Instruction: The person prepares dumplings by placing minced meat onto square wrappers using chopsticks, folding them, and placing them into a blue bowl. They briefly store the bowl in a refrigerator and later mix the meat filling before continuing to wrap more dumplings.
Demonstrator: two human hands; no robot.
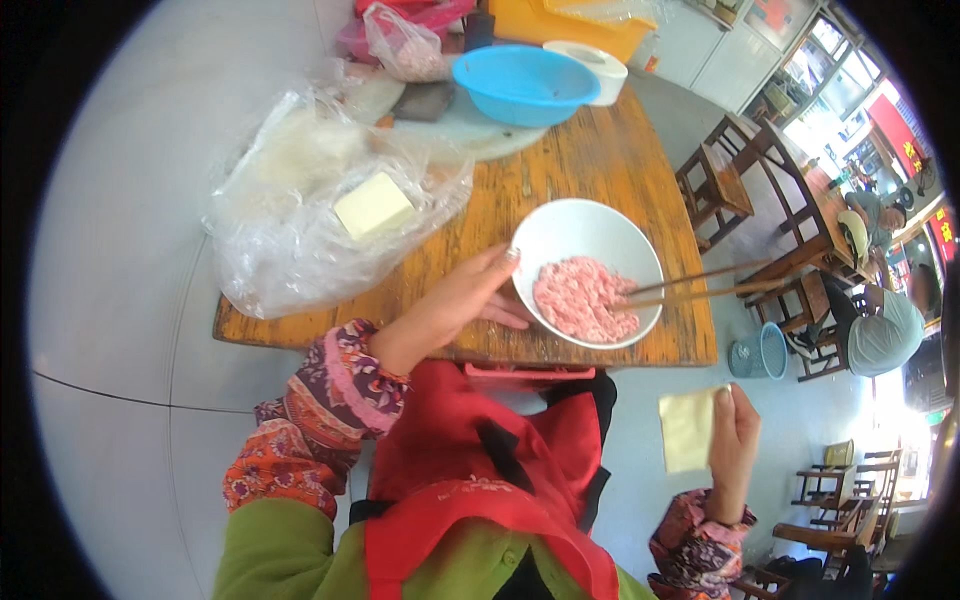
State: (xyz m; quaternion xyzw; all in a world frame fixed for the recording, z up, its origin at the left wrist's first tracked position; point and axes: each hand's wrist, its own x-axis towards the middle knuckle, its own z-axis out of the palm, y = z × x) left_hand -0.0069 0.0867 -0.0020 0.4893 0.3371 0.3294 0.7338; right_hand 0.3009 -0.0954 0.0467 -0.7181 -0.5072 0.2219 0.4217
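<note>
My left hand (472, 292) grips the near-left rim of a white bowl (592, 225), thumb on the edge and fingers against the outside. Pink minced meat (581, 296) lies in the bowl, with a pair of chopsticks (697, 291) stuck into it and leaning out over the right rim. Off to the right, beyond the table's edge, my right hand (735, 442) pinches a square pale-yellow dough wrapper (686, 431) that hangs in the air. A stack of similar wrappers (375, 206) rests on a clear plastic bag (292, 247) at the left of the table.
The wooden table (592, 157) also bears a blue plastic basin (529, 82), a white paper roll (600, 64) and a bag of pinkish food (412, 56). A yellow crate (574, 26) stands behind. Rightward are a blue waste basket (757, 352), wooden stools (716, 180) and a seated person (885, 330).
</note>
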